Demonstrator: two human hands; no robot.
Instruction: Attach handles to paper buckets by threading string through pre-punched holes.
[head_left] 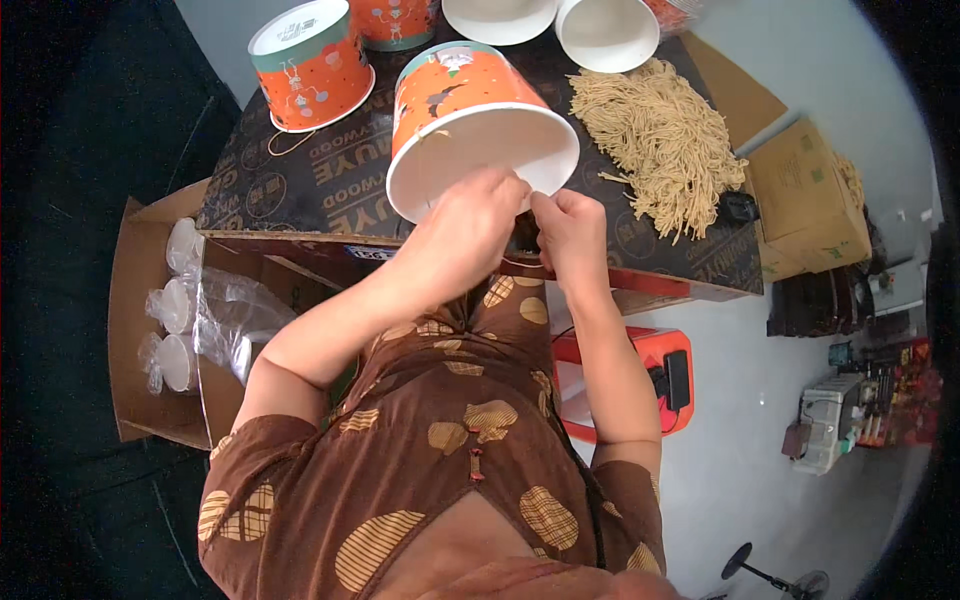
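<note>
An orange paper bucket with a green band and a white rim lies tipped toward me at the table's front edge. Its white inside faces my hands. A short bit of tan cord pokes out at the upper rim. At the lower right of the rim, the fingertips of my left hand and my right hand meet in a pinch. A thin pale strand curves below them; it looks like cord, mostly hidden by the fingers.
Left on the dark plywood table stands another orange bucket, upside down, with a cord loop at its rim. A heap of tan cords lies right. More buckets stand behind. An open carton with white wrapped items is lower left.
</note>
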